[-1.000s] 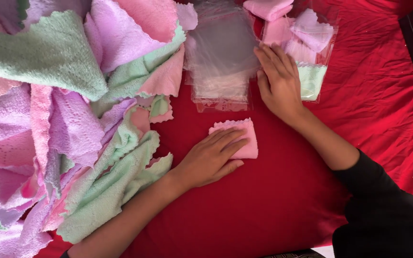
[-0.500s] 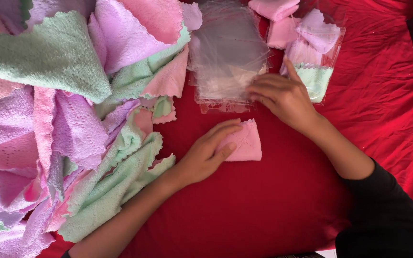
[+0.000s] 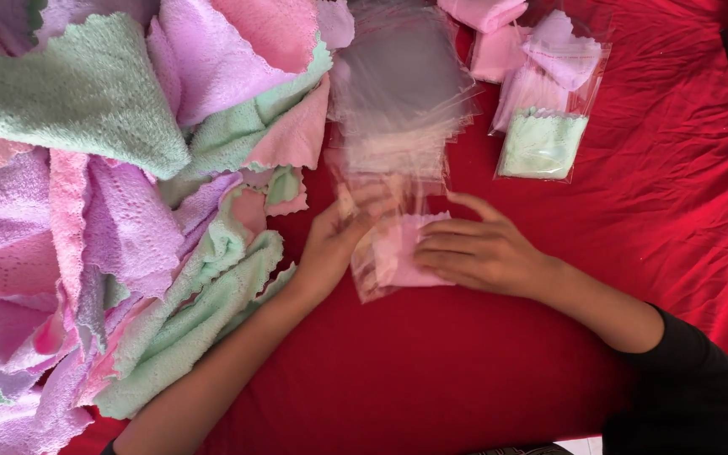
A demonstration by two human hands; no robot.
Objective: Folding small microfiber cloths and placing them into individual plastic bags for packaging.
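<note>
A folded pink cloth (image 3: pixel 402 253) lies on the red sheet (image 3: pixel 431 362), partly inside a clear plastic bag (image 3: pixel 372 270). My left hand (image 3: pixel 334 240) grips the bag's left edge near its mouth. My right hand (image 3: pixel 478 251) rests flat with its fingers on the pink cloth, at the cloth's right side. The bag is blurred, so how far the cloth sits inside it is unclear.
A stack of clear empty bags (image 3: pixel 398 84) lies just beyond the hands. Bagged green (image 3: pixel 541 143) and pink cloths (image 3: pixel 541 59) sit at the upper right. A big heap of loose pink, purple and green cloths (image 3: pixel 103 194) fills the left side.
My right hand came down from the bag stack with a clear bag to the pink cloth. My left hand shifted from pressing the cloth to holding the bag's edge.
</note>
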